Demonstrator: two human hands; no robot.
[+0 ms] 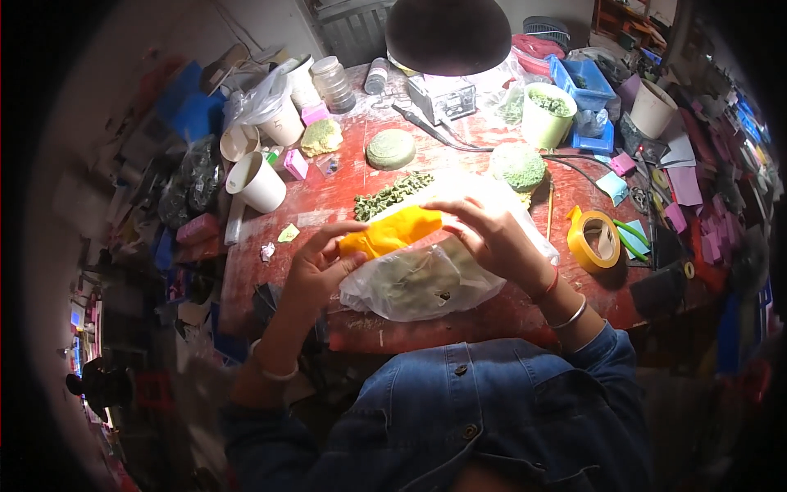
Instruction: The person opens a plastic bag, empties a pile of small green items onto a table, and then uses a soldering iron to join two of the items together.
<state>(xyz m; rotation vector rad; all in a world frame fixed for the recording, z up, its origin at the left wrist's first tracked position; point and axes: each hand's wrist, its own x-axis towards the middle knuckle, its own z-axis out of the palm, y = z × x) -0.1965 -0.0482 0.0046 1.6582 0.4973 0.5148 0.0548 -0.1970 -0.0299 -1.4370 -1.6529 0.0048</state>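
Cluttered and red, the worktable [328, 205] fills my view under a dark lamp shade [448, 33]. I see both hands meet over its near edge on a yellow piece [392, 232], soft-looking and lying slantwise above a clear plastic bag [418, 283] of greenish material. My left hand [316, 266] pinches the piece's lower left end, thumb on top, fingers curled beneath. My right hand [492, 234] closes its fingertips on the upper right end, palm arched over the bag. Just behind the piece lies a strip of dark green bits [392, 195]. A roll of yellow tape [593, 239] sits to the right, near the right wrist, and a white paper cup [257, 182] stands well off to the left
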